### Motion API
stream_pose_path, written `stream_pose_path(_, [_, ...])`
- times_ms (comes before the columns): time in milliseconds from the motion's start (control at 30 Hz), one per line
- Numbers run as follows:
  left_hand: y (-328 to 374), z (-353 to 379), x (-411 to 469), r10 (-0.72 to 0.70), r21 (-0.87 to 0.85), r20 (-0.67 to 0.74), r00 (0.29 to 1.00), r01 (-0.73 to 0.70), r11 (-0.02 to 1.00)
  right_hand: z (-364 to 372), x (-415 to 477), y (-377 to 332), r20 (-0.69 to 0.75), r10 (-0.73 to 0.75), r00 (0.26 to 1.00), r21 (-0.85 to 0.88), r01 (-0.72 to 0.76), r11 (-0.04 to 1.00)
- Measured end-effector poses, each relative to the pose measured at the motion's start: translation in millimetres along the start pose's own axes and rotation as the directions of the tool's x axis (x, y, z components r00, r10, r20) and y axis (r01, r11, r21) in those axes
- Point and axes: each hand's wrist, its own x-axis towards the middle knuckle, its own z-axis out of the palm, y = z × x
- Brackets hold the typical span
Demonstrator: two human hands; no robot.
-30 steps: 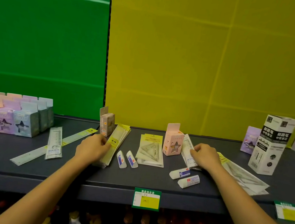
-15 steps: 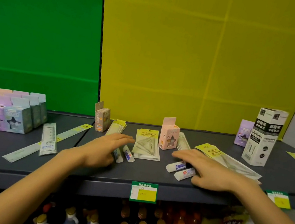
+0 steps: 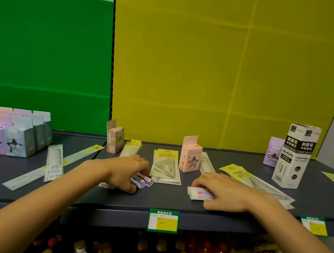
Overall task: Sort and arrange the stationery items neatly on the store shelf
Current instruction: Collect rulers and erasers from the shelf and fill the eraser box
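Observation:
My left hand (image 3: pixel 126 171) is curled around two small white erasers (image 3: pixel 143 181) with blue and red labels, near the shelf's middle. My right hand (image 3: pixel 225 191) lies flat over another pair of white erasers (image 3: pixel 198 193), fingers closed on them. Between my hands lies a set-square pack (image 3: pixel 165 168) with a yellow header. A pink star-window box (image 3: pixel 190 156) stands behind it. A stack of packaged rulers (image 3: pixel 132 148) lies behind my left hand, partly hidden by it.
Pastel star boxes (image 3: pixel 7 138) stand in rows at the left, with two packaged rulers (image 3: pixel 55 159) beside them. A tall black-and-white refill box (image 3: pixel 294 157) and a purple box (image 3: pixel 274 152) stand at the right. Flat set-square packs (image 3: pixel 261 183) lie beyond my right hand. Bottles fill the shelf below.
Both hands have dropped from the ruler packs to the erasers near the front edge and closed on them. The left pair has been pulled together under my fingers.

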Motion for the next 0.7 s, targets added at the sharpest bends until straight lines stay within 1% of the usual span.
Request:
stream_pose_path(200, [2,-4,6,-0.003,0.086,0.077,0.997,-0.003,0.996,-1,9,-1,0.084,0.060,0.995,0.081,-0.066,0.995])
stream_pose_path(267, [4,-2,7,-0.010,0.103,0.084,0.996,0.001,0.995,-3,9,-2,0.097,0.065,0.993,0.090,-0.074,0.993])
stream_pose_path(367, [4,4,5,-0.052,0.111,0.068,0.996,0.044,0.993,-2,9,-5,0.084,0.067,0.994,0.071,-0.073,0.995])
stream_pose_path(467, [6,8,2,-0.079,0.088,-0.004,0.997,0.079,0.993,4,8,-6,0.014,0.061,0.998,0.021,-0.061,0.998])
stream_pose_path(600, [8,7,-3,-0.090,0.115,-0.132,0.987,0.105,0.988,14,6,-5,-0.103,0.046,0.994,-0.022,-0.049,0.999])
stream_pose_path(633, [9,5,-5,-0.087,0.086,-0.167,0.982,0.103,0.991,14,4,-5,-0.135,0.041,0.990,-0.006,-0.042,0.999])
stream_pose_path(700, [10,0,-12,-0.090,-0.062,-0.235,0.968,0.077,0.995,13,2,-7,-0.205,0.033,0.978,0.080,-0.017,0.997])
